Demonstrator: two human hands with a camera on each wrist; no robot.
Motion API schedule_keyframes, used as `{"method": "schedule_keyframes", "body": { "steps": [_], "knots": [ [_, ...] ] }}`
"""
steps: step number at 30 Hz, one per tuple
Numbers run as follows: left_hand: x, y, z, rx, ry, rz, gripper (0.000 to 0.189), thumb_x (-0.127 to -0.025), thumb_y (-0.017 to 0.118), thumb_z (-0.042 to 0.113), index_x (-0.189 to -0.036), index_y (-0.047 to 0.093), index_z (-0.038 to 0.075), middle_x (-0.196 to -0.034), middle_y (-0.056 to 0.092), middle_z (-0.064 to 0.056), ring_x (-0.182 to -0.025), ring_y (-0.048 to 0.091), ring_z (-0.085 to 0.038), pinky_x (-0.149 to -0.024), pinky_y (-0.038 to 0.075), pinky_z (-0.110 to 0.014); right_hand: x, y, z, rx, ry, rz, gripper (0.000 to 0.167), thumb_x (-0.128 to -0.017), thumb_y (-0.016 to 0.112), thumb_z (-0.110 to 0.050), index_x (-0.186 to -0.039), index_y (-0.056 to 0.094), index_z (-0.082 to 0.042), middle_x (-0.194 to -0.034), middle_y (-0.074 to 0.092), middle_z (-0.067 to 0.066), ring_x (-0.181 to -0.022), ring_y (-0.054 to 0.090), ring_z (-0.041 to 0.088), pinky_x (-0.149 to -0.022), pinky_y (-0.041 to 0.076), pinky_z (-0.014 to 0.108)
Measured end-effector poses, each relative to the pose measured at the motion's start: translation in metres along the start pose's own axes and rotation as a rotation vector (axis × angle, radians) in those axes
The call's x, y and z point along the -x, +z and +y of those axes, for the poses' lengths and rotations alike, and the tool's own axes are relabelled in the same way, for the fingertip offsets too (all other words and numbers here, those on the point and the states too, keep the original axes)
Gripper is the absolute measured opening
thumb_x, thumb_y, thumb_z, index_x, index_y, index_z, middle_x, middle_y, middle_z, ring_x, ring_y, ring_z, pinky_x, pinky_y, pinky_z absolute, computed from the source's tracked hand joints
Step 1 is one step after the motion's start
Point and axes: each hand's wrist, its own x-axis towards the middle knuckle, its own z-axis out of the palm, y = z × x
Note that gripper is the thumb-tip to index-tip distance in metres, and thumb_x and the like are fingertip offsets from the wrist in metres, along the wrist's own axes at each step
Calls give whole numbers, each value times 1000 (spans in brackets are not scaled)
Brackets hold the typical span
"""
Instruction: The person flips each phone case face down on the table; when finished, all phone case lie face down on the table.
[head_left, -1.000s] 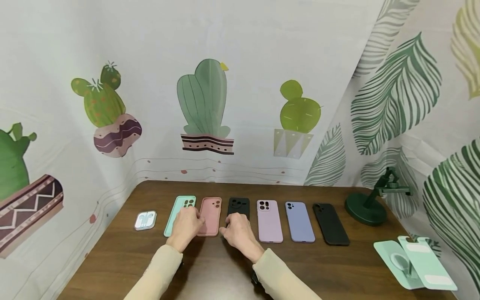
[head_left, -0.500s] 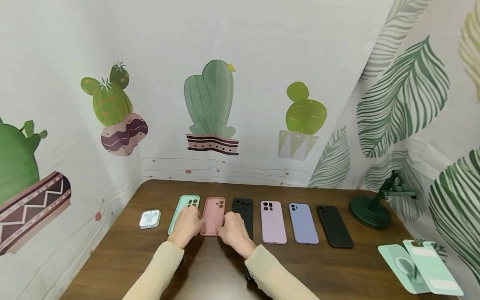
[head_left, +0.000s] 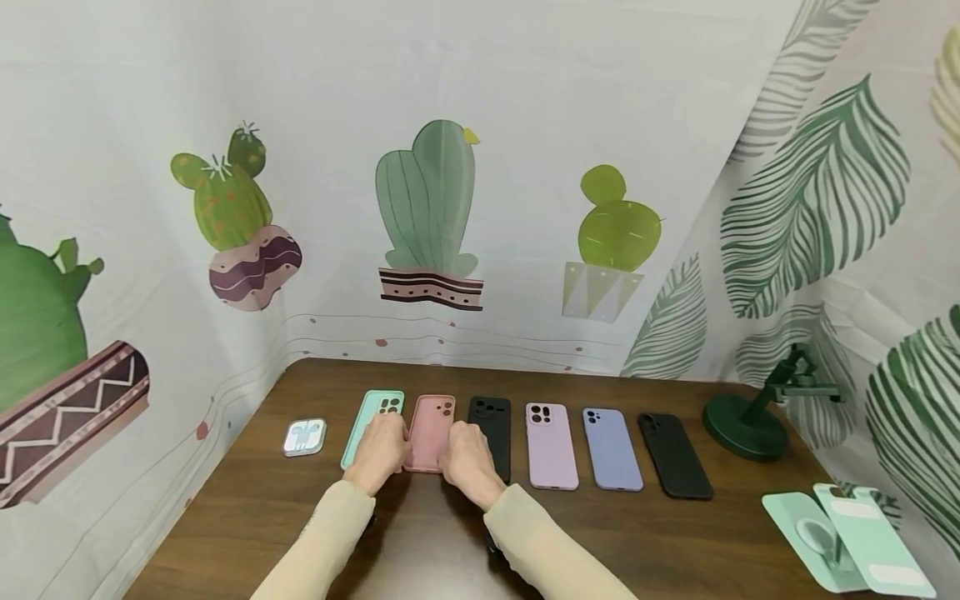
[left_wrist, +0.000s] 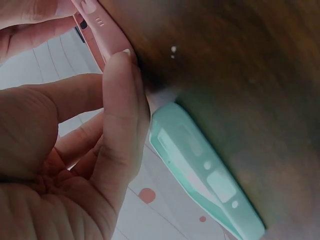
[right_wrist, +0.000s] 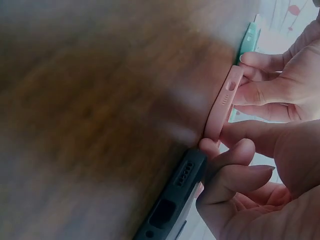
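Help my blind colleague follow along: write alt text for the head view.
A person's left hand and right hand hold a pink phone case by its sides on a brown table. It lies second from left in a row of six, between a mint case and a black case. Boxed earphones sit left, a dark green stand and mint stand right.

The head view is bright and evenly lit, with pale glare on the brown table [head_left: 442, 575] between soft dark shadows beside the sleeves [head_left: 330, 533]. Both wrist views are dimmer, their wood grain smeared and blurry, while the pink phone case [right_wrist: 221, 110] looks sharper.
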Motion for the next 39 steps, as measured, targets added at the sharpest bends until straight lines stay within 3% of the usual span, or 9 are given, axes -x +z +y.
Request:
{"method": "schedule_keyframes", "body": {
  "steps": [6, 10, 13, 20, 26, 29, 32, 36, 39],
  "knots": [
    [-17, 21, -28, 17, 35, 5, 29, -80, 67, -7, -58, 70, 12, -50, 62, -1, -33, 55, -7, -39, 47, -26, -1, 1, 1, 11, 11, 0, 28, -78, 73, -2, -61, 55, -16, -67, 59, 4, -58, 52, 17, -47, 45, 30],
    [-29, 36, -47, 10, 10, -19, 27, -80, 68, -4, -60, 71, 14, -53, 64, 0, -34, 56, -7, -40, 47, -25, 19, -28, -22, -58, 21, -10, 32, -80, 73, 2, -61, 52, -13, -66, 55, 5, -58, 49, 19, -48, 43, 31],
    [-29, 36, -46, 10, 6, -21, 29, -79, 67, -5, -57, 70, 15, -52, 63, 0, -36, 57, -10, -40, 48, -28, 33, -49, -39, -101, 34, -10, 36, -80, 73, 5, -60, 49, -12, -63, 50, 3, -56, 46, 18, -48, 40, 29],
    [-35, 45, -56, -35, 28, -14, 37, -79, 69, 1, -49, 64, 22, -49, 59, 7, -44, 55, -11, -41, 42, -25, 38, -53, -44, -78, 64, 13, 40, -81, 75, 3, -58, 48, -15, -64, 53, 3, -58, 47, 17, -50, 40, 28],
    [-35, 48, -59, -11, 17, 0, 54, -99, 77, 40, -49, 67, 23, -46, 59, 8, -47, 56, -10, -45, 43, -26, 39, -57, -44, -103, 63, 39, 41, -81, 75, 4, -56, 48, -15, -63, 54, 2, -59, 48, 18, -51, 40, 29],
    [-34, 49, -57, -1, -11, -5, 66, -98, 72, 66, -49, 63, 23, -44, 53, 11, -45, 53, -10, -45, 44, -27, 40, -59, -43, -116, 39, 58, 40, -81, 75, 3, -55, 50, -14, -58, 50, -3, -57, 47, 15, -50, 38, 27],
    [-29, 47, -48, 37, 3, 39, 75, -93, 69, 77, -47, 52, 21, -44, 42, 11, -45, 47, -11, -43, 40, -29, 40, -60, -42, -135, 19, 71, 40, -83, 75, 1, -53, 53, -12, -53, 45, -7, -54, 44, 13, -48, 35, 26],
    [-11, 24, -13, 77, -23, 58, 75, -94, 74, 68, -47, 43, 18, -49, 36, 9, -51, 42, -14, -46, 34, -30, 22, -37, -18, -148, -9, 100, 42, -82, 76, -8, -47, 54, -19, -48, 41, -13, -52, 43, 9, -46, 36, 25],
    [-3, 10, 6, 87, -80, 18, 72, -94, 78, 59, -46, 45, 17, -48, 38, 7, -53, 43, -14, -47, 33, -28, 9, -20, 0, -154, -36, 136, 34, -80, 78, -15, -52, 63, -25, -51, 52, -15, -54, 49, 7, -48, 42, 26]
  ]
}}
